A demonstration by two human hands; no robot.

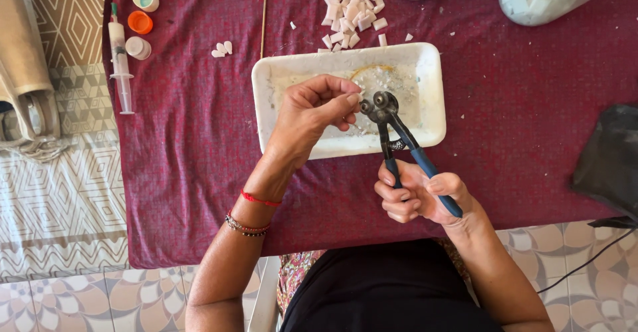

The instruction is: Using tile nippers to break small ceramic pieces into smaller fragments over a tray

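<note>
The right hand point(417, 196) grips the blue handles of one pair of wheeled nippers point(392, 132), long axis running up and slightly left, head pointing away over the white tray point(425, 59). The left hand point(312, 112) pinches a small pale piece at the two wheels. On the maroon-clothed desk point(518, 119) lie one syringe point(120, 59), four bottle caps point(139, 23) and a heap of white tile bits point(352, 16).

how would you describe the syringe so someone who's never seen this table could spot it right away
Start at the dark red tablecloth and go to its left edge, left of the white foam tray. The syringe lies there lengthwise, just beside a column of small round caps. It is the only long, clear, thin tube among those short round lids.
</note>
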